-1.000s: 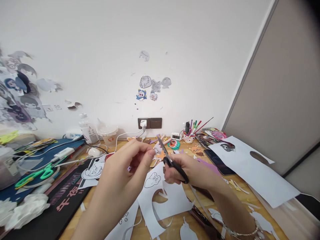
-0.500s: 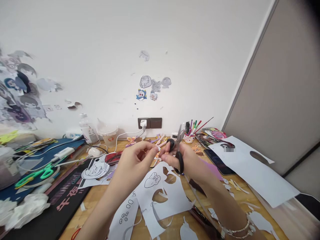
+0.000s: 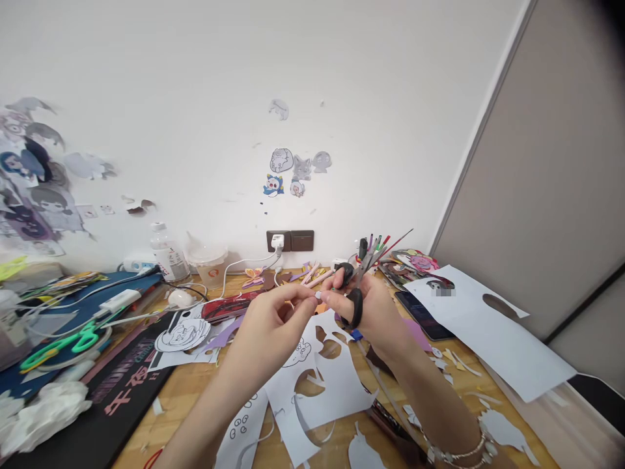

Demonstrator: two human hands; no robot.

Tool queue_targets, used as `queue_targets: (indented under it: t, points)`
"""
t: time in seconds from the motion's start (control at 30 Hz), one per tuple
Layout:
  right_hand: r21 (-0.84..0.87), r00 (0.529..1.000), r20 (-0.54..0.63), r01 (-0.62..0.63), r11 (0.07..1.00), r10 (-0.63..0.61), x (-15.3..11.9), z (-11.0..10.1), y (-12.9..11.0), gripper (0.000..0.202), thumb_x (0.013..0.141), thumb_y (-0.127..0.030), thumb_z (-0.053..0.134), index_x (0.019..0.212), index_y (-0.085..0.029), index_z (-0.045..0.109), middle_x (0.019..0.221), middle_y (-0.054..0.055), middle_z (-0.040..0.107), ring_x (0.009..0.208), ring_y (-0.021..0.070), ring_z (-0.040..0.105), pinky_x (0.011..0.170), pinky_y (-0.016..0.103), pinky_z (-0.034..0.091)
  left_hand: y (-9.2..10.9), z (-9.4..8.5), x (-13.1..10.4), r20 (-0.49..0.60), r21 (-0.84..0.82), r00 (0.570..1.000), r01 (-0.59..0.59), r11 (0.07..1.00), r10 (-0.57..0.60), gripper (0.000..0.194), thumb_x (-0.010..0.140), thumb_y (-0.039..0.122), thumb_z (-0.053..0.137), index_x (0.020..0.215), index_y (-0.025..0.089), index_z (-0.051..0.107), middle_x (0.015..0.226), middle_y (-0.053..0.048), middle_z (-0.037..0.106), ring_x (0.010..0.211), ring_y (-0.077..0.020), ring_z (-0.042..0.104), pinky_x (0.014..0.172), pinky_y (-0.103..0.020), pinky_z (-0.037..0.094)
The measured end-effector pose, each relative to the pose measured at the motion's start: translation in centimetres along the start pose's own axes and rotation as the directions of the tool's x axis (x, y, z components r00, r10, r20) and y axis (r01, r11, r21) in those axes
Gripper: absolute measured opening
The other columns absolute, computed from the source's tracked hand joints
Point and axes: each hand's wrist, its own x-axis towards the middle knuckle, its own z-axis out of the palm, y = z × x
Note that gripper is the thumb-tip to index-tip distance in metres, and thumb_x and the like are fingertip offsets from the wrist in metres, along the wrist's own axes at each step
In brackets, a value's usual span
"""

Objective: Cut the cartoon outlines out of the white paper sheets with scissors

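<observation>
My left hand [image 3: 278,319] pinches a tiny white paper piece [image 3: 318,296] between thumb and finger. The fingertips of my right hand [image 3: 378,316] meet that piece from the other side. Black-handled scissors [image 3: 356,309] hang on my right fingers, blades apart and pointing up, clear of the paper. Beneath both hands lies a white sheet with cut-out holes [image 3: 336,402]; its drawn figure is partly covered by my left hand. A strip of paper with small drawn ovals [image 3: 239,435] sits beside it, partly behind my left forearm.
Green scissors [image 3: 63,344], crumpled tissue [image 3: 46,417] and a black mat [image 3: 131,384] are on the left. A bottle [image 3: 168,254] and plastic cup [image 3: 209,264] stand by the wall. On the right lie a phone [image 3: 424,316], a large white sheet [image 3: 493,345] and paper scraps.
Both hands have shifted slightly right and come together at the small paper piece, which now shows between the fingertips. The scissors have tilted to the right, with their blades wider apart.
</observation>
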Motion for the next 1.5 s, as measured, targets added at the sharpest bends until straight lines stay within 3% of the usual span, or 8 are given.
queue_targets:
  t: [0.17, 0.47, 0.77, 0.87, 0.97, 1.2, 1.5]
  points:
    - [-0.052, 0.999, 0.009, -0.038, 0.998, 0.038, 0.2, -0.4, 0.2, 0.02, 0.069, -0.02, 0.069, 0.073, -0.019, 0.049, 0.071, -0.004, 0.054, 0.052, 0.0073, 0.043, 0.047, 0.021, 0.036, 0.2, -0.1, 0.1, -0.037, 0.02, 0.999, 0.033, 0.999, -0.032, 0.026, 0.084, 0.039, 0.046, 0.079, 0.018, 0.061, 0.052, 0.005, 0.04, 0.045, -0.0086, 0.032, 0.04, -0.02, 0.023]
    - [-0.086, 0.997, 0.019, -0.076, 0.993, 0.078, 0.2, -0.5, 0.3, 0.019, 0.066, -0.014, 0.066, 0.074, -0.019, 0.049, 0.066, -0.005, 0.052, 0.048, 0.0069, 0.043, 0.045, 0.021, 0.037, -0.5, -0.1, 0.4, 0.044, 0.081, 0.998, 0.037, 0.996, -0.041, 0.026, 0.081, 0.038, 0.05, 0.069, 0.016, 0.059, 0.055, 0.004, 0.041, 0.051, -0.0097, 0.032, 0.046, -0.022, 0.023]
    - [-0.078, 0.997, 0.054, -0.05, 0.996, 0.054, 0.1, -0.5, 0.1, 0.02, 0.066, -0.013, 0.067, 0.073, -0.019, 0.049, 0.068, -0.005, 0.052, 0.05, 0.0063, 0.042, 0.046, 0.02, 0.035, 0.1, -0.4, 0.2, 0.097, -0.003, 0.995, 0.031, 1.0, -0.03, 0.027, 0.081, 0.037, 0.051, 0.069, 0.015, 0.061, 0.053, 0.005, 0.039, 0.047, -0.0076, 0.028, 0.042, -0.02, 0.02]
    - [-0.058, 0.998, 0.061, -0.017, 0.998, 0.02, 0.0, -0.4, -0.1, 0.022, 0.068, -0.016, 0.067, 0.073, -0.02, 0.046, 0.072, -0.004, 0.053, 0.054, 0.0076, 0.044, 0.048, 0.021, 0.035, 0.2, -0.3, 0.2, 0.068, -0.053, 0.997, 0.038, 0.998, -0.035, 0.027, 0.079, 0.039, 0.054, 0.07, 0.014, 0.063, 0.053, 0.005, 0.04, 0.046, -0.0068, 0.027, 0.041, -0.019, 0.02]
    - [-0.036, 0.999, 0.054, 0.009, 0.999, -0.007, -0.1, -0.2, -0.5, 0.025, 0.069, -0.02, 0.068, 0.075, -0.021, 0.044, 0.078, -0.003, 0.055, 0.058, 0.009, 0.046, 0.05, 0.022, 0.037, 0.2, 0.0, 0.1, -0.031, -0.095, 0.999, 0.031, 0.995, -0.034, 0.029, 0.08, 0.042, 0.053, 0.075, 0.016, 0.064, 0.05, 0.007, 0.037, 0.043, -0.0064, 0.025, 0.039, -0.019, 0.019]
    - [0.021, 1.0, 0.013, 0.009, 1.0, -0.009, -0.5, 0.1, -0.9, 0.026, 0.072, -0.025, 0.068, 0.075, -0.022, 0.042, 0.074, -0.005, 0.053, 0.05, 0.007, 0.041, 0.047, 0.021, 0.035, -0.2, 0.9, -0.1, -0.158, -0.094, 0.987, -0.037, 0.995, 0.022, 0.027, 0.08, 0.041, 0.055, 0.079, 0.017, 0.067, 0.066, 0.0, 0.057, 0.058, -0.0115, 0.045, 0.048, -0.021, 0.03]
    - [0.031, 1.0, 0.024, 0.016, 0.999, -0.016, -0.8, 0.1, -0.9, 0.019, 0.075, -0.02, 0.06, 0.076, -0.022, 0.041, 0.078, -0.004, 0.051, 0.054, 0.0077, 0.044, 0.049, 0.022, 0.038, 0.0, 1.0, -0.4, -0.075, 0.008, 0.996, -0.055, 0.998, 0.055, 0.025, 0.082, 0.037, 0.053, 0.076, 0.016, 0.065, 0.066, -0.001, 0.058, 0.056, -0.0114, 0.044, 0.05, -0.022, 0.031]
